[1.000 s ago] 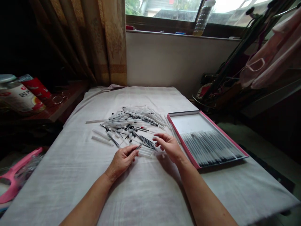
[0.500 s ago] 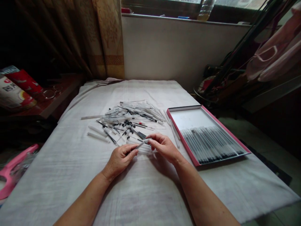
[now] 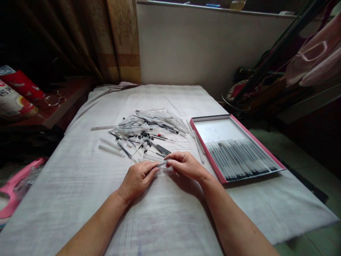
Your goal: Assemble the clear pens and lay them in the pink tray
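On my feed, the left hand [image 3: 138, 177] and right hand [image 3: 185, 165] pinch opposite ends of one pen piece [image 3: 162, 164] between them, probably to steady it. At right, the box [image 3: 218, 171] keeps pens [image 3: 239, 160] aligned; farther left, loose parts [image 3: 157, 128] lie spread, likely for easy picking.

The left hand [image 3: 137, 177] hides one end of the pen [image 3: 162, 164].

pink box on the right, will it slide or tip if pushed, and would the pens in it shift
The box is wide, shallow and lying flat, so it would probably slide rather than tip. The pens lie side by side with bare space beyond, so they may shift if it's tilted. The cloth shows creases, so it might bunch.
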`<state>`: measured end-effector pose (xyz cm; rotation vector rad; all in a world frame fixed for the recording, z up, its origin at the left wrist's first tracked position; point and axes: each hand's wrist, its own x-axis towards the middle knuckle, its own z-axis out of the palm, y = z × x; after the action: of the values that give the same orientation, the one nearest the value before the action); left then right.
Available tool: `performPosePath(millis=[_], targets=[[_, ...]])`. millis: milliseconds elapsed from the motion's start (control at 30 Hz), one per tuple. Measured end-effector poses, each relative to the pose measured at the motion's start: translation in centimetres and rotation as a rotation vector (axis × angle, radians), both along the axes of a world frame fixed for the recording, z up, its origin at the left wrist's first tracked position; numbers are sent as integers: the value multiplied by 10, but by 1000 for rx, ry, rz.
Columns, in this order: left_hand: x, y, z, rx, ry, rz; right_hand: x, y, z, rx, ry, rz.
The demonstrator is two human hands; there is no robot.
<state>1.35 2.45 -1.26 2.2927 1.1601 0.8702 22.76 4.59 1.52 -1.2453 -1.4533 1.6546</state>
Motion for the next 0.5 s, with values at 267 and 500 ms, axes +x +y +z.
performPosePath(millis=[267,500], targets=[[0,0,-2,25,-1,8,-7,-2,-8,-31,81,-38],[1,0,-4,40,-14,38,-12,-2,-10,-22,108,-62]])
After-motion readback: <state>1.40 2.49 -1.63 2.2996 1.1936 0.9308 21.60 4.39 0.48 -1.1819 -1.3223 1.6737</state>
